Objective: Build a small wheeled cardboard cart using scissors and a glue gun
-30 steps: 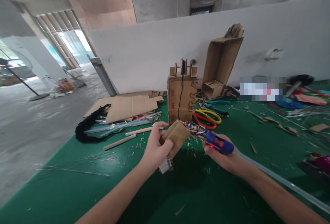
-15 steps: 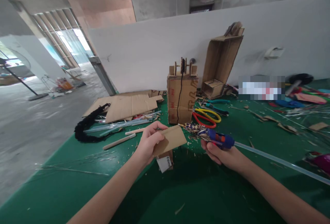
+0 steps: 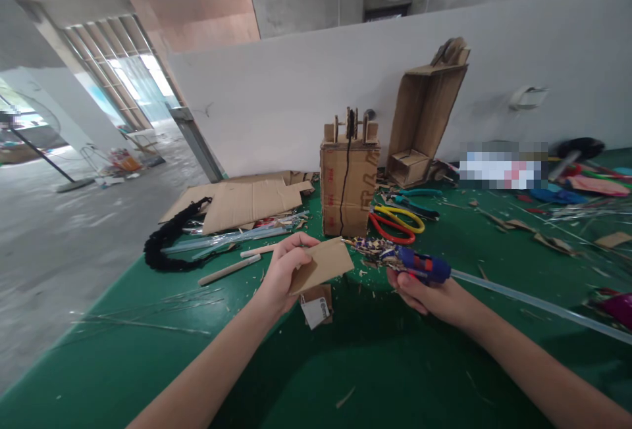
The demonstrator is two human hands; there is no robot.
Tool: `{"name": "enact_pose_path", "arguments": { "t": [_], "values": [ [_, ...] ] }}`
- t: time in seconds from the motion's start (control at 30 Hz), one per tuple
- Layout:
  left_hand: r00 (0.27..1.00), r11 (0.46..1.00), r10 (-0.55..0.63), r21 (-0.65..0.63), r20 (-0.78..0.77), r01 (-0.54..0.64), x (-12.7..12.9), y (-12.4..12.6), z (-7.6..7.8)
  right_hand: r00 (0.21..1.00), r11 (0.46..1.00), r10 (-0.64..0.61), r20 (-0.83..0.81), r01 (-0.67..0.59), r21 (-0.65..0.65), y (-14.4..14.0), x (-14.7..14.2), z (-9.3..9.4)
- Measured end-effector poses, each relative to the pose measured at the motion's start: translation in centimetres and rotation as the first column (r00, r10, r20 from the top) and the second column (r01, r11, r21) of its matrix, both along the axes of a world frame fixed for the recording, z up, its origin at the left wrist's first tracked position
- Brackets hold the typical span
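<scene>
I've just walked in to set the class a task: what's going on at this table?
A person's left hand holds a flat cardboard piece, while the right hand grips a blue glue gun. The nozzle is at or very near the piece's upper edge; contact is hard to tell. Just beyond stands an upright cardboard box, with a black cord running down its front. Cardboard scraps and cutting tools lie around on the green table.

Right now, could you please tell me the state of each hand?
Left hand: closed, holding a piece of cardboard.
Right hand: closed, holding a glue gun.
</scene>
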State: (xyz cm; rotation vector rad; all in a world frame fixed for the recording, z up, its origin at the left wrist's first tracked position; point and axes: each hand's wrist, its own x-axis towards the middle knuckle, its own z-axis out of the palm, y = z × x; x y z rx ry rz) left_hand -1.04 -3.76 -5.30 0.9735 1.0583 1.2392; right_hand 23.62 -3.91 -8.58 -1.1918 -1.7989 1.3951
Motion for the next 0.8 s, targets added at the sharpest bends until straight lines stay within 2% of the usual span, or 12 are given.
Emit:
{"name": "enact_pose_path", "arguments": {
  "t": [0.43,0.6,0.8],
  "values": [
    [0.999,0.996,-0.048,-0.078,-0.026,0.046,-0.2,0.1,0.2,0.996,0.997,0.073,0.055,-0.072,-0.014,-0.1,0.9,0.8],
    [0.997,0.993,-0.068,-0.096,-0.031,0.065,-0.2,0.1,0.4,0.988,0.988,0.155,-0.013,-0.155,0.002,0.0,0.8,1.3],
    [0.993,0.984,-0.107,-0.149,-0.050,0.099,-0.2,-0.1,0.3,0.985,0.986,0.168,-0.038,-0.168,0.026,0.1,0.6,1.3]
  ]
}}
